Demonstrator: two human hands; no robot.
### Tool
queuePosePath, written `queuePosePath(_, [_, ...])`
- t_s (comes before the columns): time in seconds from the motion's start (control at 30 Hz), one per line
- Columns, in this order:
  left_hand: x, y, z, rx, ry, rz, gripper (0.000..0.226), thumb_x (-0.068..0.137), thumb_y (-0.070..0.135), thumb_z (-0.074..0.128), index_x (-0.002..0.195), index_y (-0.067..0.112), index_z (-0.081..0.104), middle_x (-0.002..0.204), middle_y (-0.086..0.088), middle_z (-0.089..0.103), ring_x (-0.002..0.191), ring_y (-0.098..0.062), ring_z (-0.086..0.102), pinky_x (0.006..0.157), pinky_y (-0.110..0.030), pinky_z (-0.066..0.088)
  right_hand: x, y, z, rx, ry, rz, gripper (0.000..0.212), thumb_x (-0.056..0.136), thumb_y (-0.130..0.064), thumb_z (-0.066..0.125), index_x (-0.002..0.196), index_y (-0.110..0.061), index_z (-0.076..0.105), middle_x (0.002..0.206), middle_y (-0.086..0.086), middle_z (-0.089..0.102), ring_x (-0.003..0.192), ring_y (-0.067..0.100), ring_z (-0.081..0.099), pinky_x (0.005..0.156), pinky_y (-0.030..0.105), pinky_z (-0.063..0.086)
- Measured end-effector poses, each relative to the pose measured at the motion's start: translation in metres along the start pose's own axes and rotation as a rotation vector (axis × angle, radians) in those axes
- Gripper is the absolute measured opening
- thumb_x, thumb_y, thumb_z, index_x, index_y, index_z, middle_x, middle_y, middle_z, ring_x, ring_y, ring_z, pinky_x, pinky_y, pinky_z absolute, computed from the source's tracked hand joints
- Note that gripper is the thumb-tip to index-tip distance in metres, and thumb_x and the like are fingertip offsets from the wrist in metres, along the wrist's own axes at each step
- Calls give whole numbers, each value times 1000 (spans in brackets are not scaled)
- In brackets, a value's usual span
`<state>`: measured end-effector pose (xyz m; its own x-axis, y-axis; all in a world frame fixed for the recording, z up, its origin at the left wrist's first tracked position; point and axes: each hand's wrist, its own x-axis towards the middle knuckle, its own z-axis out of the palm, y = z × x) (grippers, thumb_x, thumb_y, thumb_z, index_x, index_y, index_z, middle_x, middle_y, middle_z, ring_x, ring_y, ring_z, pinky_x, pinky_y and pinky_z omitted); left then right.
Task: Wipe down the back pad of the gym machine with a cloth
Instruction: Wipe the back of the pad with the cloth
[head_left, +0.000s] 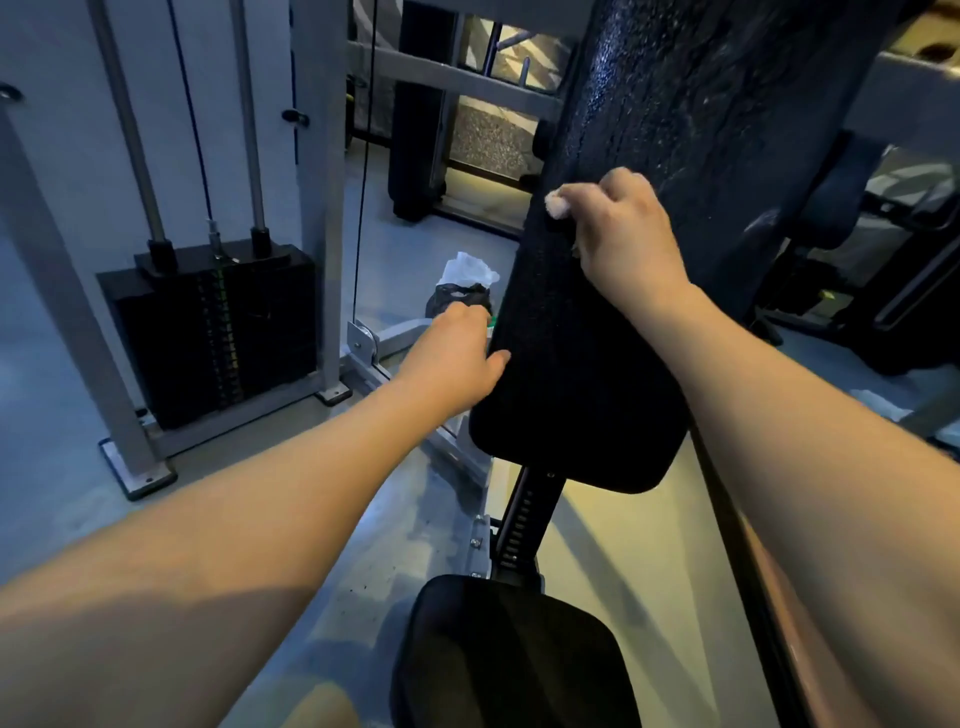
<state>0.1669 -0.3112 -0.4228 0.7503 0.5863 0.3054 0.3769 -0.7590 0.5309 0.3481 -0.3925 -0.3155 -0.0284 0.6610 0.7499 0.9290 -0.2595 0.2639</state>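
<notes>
- Grey floor (410, 254) spreads across left and centre of the frame.
- Black weight stack (208, 332) stands in a grey metal frame (319, 208), centre left.
- Dim light.

- Back pad (597, 338) upright, seat (509, 654) below it.
- Weight stack (218, 332) off to its left.
- Bags (465, 286) on the floor (415, 244), behind the pad's left edge.
- Right hand (623, 234) presses cloth (557, 202) on the pad; left hand (452, 353) grips its left edge.

Grainy matt back pad (597, 338), fluffy cloth (557, 203)
</notes>
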Motion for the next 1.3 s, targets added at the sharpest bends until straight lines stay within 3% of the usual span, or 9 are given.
queuePosePath(0.1, [25, 12, 1, -75, -22, -88, 65, 87, 51, 73, 130, 9, 49, 126, -13, 55, 114, -32, 57, 92, -44, 52, -11, -14, 6, 29, -22, 52, 36, 84, 2, 55, 112, -15, 69, 90, 14, 51, 84, 36, 53, 70, 42, 43])
queuePosePath(0.2, [43, 27, 12, -45, -77, -140, 80, 80, 48, 81, 136, 5, 43, 129, -17, 53, 117, -36, 57, 94, -45, 50, -41, -21, 10, 42, -166, -152, 40, 80, -2, 51, 115, -12, 67, 90, 12, 49, 82, 33, 49, 70, 45, 42])
queuePosePath(0.33, [50, 36, 21, -28, -39, -216, 70, 82, 40, 82, 128, 0, 48, 128, -20, 54, 118, -38, 57, 95, -48, 50, -7, 4, -4, -55, -184, -367, 32, 89, -10, 44, 108, -12, 70, 87, 14, 53, 77, 34, 52, 66, 44, 44])
queuePosePath(0.5, [48, 30, 22, -1, -52, -183, 65, 88, 42, 75, 126, -2, 47, 128, -21, 53, 119, -39, 56, 92, -45, 49, 15, -4, -3, -73, 30, -10, 28, 88, -12, 54, 108, -15, 71, 85, 14, 53, 75, 35, 53, 60, 42, 45])
queuePosePath(0.67, [48, 27, 21, -36, -39, -167, 54, 88, 39, 76, 119, 3, 53, 120, -18, 56, 112, -39, 58, 83, -43, 48, -20, -11, 0, -92, -266, -378, 32, 85, -13, 58, 116, -11, 66, 88, 12, 49, 77, 32, 48, 62, 44, 36])
queuePosePath(0.73, [48, 28, 18, -46, -44, -180, 52, 88, 40, 76, 116, 2, 54, 118, -19, 57, 110, -39, 59, 77, -39, 42, 5, 5, -4, -155, -242, -453, 29, 90, -18, 50, 112, -15, 68, 87, 12, 51, 77, 32, 50, 62, 44, 40])
queuePosePath(0.9, [46, 35, 12, -18, -64, -220, 51, 88, 40, 76, 113, 0, 58, 116, -20, 64, 109, -37, 61, 75, -36, 41, 18, -4, 2, -148, -42, -150, 21, 88, -11, 55, 103, -12, 70, 84, 15, 52, 74, 34, 53, 58, 44, 44])
queuePosePath(1.1, [46, 30, 16, -49, -62, -229, 42, 87, 41, 77, 102, 6, 59, 114, -18, 63, 106, -37, 61, 78, -39, 45, -6, -17, 0, -176, -226, -330, 35, 88, -12, 41, 111, -6, 66, 90, 15, 53, 78, 35, 52, 62, 47, 44])
queuePosePath(1.3, [46, 25, 20, -139, -70, -260, 48, 89, 45, 74, 106, 1, 62, 118, -17, 59, 108, -36, 60, 88, -41, 50, 36, -21, -1, -186, -263, -332, 26, 87, -4, 62, 113, -5, 65, 93, 18, 55, 82, 37, 54, 63, 43, 40])
